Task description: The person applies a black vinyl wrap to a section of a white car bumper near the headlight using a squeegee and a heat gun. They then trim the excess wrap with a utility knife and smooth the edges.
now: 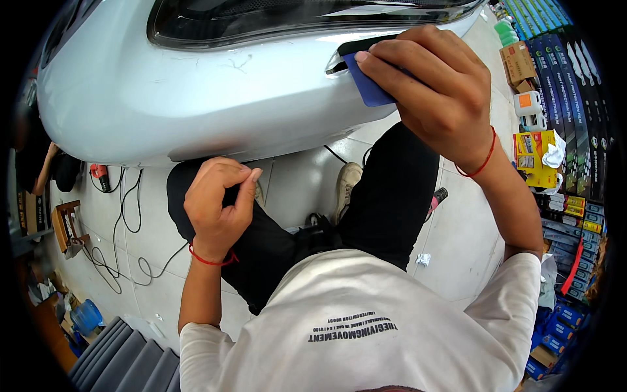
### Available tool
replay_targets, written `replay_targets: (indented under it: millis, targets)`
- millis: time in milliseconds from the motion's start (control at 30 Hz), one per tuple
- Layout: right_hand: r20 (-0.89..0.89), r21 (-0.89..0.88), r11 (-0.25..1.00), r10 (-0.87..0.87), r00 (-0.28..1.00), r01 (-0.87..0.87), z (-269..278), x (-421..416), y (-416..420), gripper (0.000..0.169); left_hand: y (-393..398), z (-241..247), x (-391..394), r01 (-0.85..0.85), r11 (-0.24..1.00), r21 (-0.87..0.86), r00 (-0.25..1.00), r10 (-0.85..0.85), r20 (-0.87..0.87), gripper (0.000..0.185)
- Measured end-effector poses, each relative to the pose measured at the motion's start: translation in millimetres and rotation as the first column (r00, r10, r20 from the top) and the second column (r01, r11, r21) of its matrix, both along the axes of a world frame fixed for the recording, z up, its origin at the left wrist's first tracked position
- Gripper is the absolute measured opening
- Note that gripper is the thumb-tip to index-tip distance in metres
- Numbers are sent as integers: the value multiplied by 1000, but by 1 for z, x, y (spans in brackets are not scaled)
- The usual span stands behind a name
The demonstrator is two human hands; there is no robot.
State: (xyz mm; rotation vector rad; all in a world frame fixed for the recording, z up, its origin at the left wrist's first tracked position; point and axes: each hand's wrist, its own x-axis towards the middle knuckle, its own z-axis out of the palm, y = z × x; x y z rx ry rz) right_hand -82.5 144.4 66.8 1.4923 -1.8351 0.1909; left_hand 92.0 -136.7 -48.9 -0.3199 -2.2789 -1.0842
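Note:
My right hand [438, 93] grips a blue squeegee card [367, 85] with a black edge strip. Its upper corner lies at a small dark slot [337, 67] in the white car bumper [205, 98]. Above that runs a glossy dark headlight [294, 22]. Fine wrinkles or scratch-like lines [238, 62] show on the bumper left of the slot. Over my left knee, close to the bumper's lower edge, my left hand [218, 206] is curled with thumb tip against the index finger. Nothing shows between them.
A red heat gun [100, 177] and black cables [117, 255] lie on the tiled floor. Another heat gun [437, 202] is partly behind my leg. Another person [36, 161] crouches at far left near a wooden stool [66, 225]. Film boxes [563, 108] line the right.

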Motion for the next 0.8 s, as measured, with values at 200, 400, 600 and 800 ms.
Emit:
replay_targets:
  millis: [200, 400, 600, 800]
  targets:
    - [-101, -51, 997, 53, 993, -59, -12, -5, -3, 35, -1, 3, -2, 54, 997, -53, 998, -56, -34, 18]
    - [-85, 47, 996, 73, 994, -69, 3, -1, -7, 42, 16, 18, -17, 57, 982, -180, 987, -82, -136, 21]
    - [-88, 9, 997, 71, 994, -71, 0, 1, -3, 41, 17, 49, -36, -106, 948, -300, 969, 31, -246, 41]
    - [-87, 12, 997, 74, 994, -73, -5, 1, -4, 39, 25, 71, -61, -288, 894, -344, 918, 156, -364, 61]
